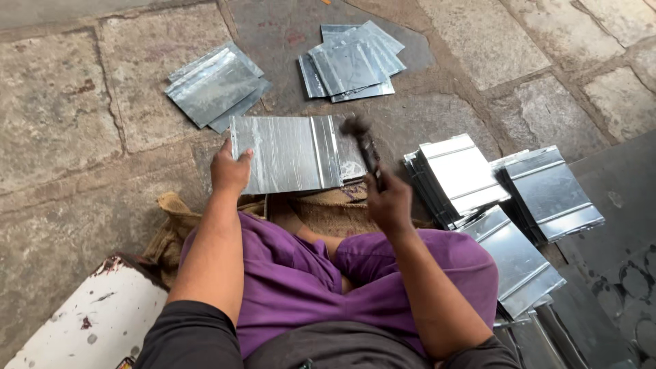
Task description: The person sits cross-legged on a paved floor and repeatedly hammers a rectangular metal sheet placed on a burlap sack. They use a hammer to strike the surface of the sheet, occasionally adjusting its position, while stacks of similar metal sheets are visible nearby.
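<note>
Sitting cross-legged on the stone floor (82, 116), metal sheet (290, 154) lying flat right in front of my knees. My left hand (230, 171) pins its left edge, fingers mostly flat. My right hand (388, 201) is closed tight around the hammer (363, 143), its blurry head over the sheet's right end. Sheet stacks (454, 178) sit just right.

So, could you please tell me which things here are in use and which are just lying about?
In use: metal sheet under the left hand; hammer in the right hand.
Lying about: sheet piles; sacking; white board.
</note>
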